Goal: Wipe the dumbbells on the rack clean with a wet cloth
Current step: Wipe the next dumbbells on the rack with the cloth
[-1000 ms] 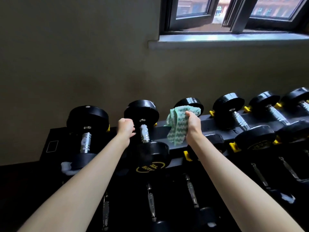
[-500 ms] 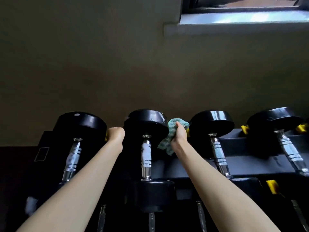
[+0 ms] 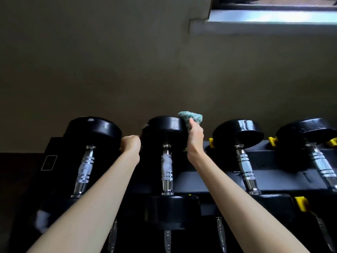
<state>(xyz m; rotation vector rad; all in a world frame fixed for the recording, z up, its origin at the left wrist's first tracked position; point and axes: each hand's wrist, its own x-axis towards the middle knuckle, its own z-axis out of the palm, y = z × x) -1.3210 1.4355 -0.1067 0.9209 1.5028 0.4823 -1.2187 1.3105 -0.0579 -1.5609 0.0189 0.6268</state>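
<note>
Dim olive wall [image 3: 127, 61] behind black dumbbell rack [image 3: 209, 181]. Teal cloth [image 3: 191, 117] on top right edge of far head of second dumbbell from left [image 3: 164, 128], bunched in grip of right hand [image 3: 196, 136]. Left hand [image 3: 131, 144] curled in fist at head's left side, nothing visible in it. Window sill [image 3: 264, 27] upper right.

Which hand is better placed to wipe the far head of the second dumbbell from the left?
Right. The right hand holds the green cloth against that dumbbell head; the left hand, a fist beside it, has no cloth.
</note>
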